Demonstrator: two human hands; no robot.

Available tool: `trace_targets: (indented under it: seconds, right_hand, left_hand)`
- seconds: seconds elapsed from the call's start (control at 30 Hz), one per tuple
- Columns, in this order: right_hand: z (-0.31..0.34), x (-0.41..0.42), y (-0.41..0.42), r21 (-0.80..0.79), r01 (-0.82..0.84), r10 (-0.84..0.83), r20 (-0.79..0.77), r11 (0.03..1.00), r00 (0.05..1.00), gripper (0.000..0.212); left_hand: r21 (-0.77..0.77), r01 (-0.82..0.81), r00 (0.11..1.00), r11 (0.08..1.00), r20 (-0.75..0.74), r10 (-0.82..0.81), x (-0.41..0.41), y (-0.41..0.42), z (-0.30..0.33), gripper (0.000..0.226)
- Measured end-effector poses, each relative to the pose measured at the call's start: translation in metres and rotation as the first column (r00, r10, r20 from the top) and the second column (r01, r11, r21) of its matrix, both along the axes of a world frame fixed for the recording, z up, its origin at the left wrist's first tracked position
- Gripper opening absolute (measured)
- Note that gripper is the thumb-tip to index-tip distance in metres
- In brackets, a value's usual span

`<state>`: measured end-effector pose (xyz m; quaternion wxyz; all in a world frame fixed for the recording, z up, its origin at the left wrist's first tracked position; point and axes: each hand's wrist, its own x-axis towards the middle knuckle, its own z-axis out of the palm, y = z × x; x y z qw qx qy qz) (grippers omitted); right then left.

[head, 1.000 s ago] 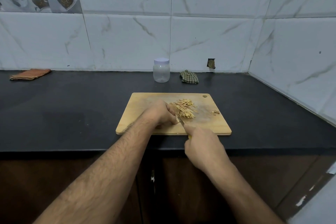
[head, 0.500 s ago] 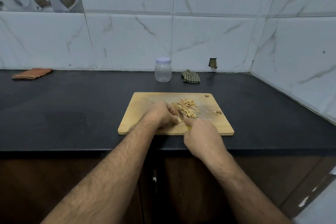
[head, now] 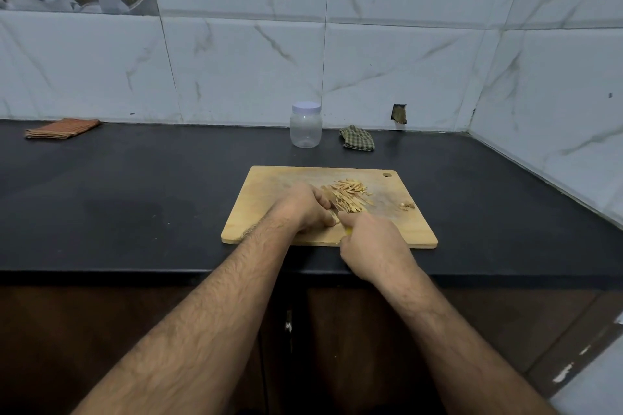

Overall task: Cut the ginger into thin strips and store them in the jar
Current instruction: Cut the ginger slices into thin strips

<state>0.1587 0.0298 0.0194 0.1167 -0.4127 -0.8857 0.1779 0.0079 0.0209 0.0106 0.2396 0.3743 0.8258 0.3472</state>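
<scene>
A wooden cutting board (head: 269, 185) lies on the black counter, with a pile of thin ginger strips (head: 349, 197) near its middle. My left hand (head: 305, 207) sits curled on the board just left of the pile, holding down a ginger piece that it mostly hides. My right hand (head: 372, 244) grips a knife with a yellow handle (head: 347, 230); the blade is almost hidden between the two hands. A clear plastic jar (head: 305, 126) with a white lid on stands behind the board by the wall.
A few ginger scraps (head: 407, 205) lie at the board's right side. A green checked cloth (head: 358, 137) sits right of the jar and an orange folded cloth (head: 62, 128) at the far left. The tiled wall turns a corner on the right.
My right hand has moved forward over the board's front edge, closer to my left hand, so less of the knife blade shows. The strip pile and jar stay put.
</scene>
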Motion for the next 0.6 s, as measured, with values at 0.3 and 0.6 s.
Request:
trace_targets:
  seconds: [0.3,0.6]
  right_hand:
    - [-0.007,0.033,-0.016,0.007,-0.006,0.005,0.081,1.000,0.997,0.054]
    - [-0.005,0.014,-0.005,0.033,0.048,-0.047,-0.029,0.998,0.998,0.056]
  left_hand:
    - [-0.028,-0.001,1.000,1.000,-0.025,0.000,0.001,0.000,0.003,0.022]
    - [0.007,-0.033,0.998,0.999,-0.050,0.033,0.001,0.001,-0.003,0.030]
